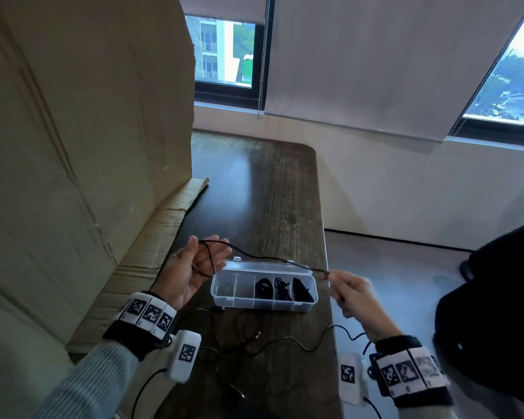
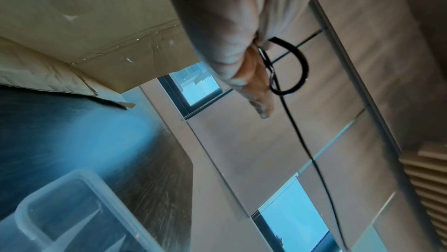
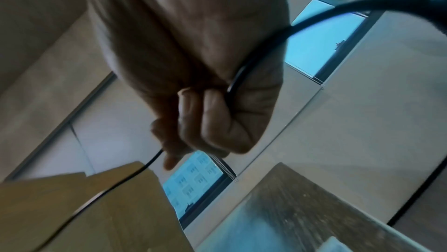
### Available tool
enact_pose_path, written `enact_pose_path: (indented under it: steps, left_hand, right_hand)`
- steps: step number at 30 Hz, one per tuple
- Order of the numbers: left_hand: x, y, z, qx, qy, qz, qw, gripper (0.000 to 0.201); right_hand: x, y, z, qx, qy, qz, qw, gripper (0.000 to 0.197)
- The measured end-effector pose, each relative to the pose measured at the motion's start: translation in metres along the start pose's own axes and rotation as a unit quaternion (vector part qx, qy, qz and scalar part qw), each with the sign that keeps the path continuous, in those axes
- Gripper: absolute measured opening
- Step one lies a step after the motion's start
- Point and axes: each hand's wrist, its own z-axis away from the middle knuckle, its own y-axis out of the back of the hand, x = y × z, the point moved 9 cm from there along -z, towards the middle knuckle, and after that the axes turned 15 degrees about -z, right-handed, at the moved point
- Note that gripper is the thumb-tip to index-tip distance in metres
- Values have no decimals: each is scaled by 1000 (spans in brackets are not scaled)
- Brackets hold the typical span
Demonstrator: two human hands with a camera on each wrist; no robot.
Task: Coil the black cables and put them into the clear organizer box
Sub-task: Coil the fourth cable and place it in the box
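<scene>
Above the dark table (image 1: pixel 263 182) and the open clear organizer box (image 1: pixel 263 293), three compartments already holding coiled cables, my palm-up left hand (image 1: pixel 191 272), fingers straight, carries loops of the black cable (image 1: pixel 270 259) that my right hand (image 1: pixel 353 293) pinches taut.
</scene>
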Motion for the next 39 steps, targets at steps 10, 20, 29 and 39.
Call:
enact_pose_path:
  steps: [10,20,29,39]
  left_hand:
    - [1,28,-3,92,14,100,991,36]
    - [-14,-13,6,-4,-134,-580,804,54]
    - [-29,-68,29,-190,-130,-621,749,40]
    - [-4,-58,17,-58,-43,-239,968,35]
  right_hand:
    - [49,-66,19,-248,-59,169,952,20]
    - [-36,-113,41,-280,97,170,940,18]
    - [-54,-82,2,-136,143,74,977,22]
    - [-14,-81,-7,-102,86,23,991,16]
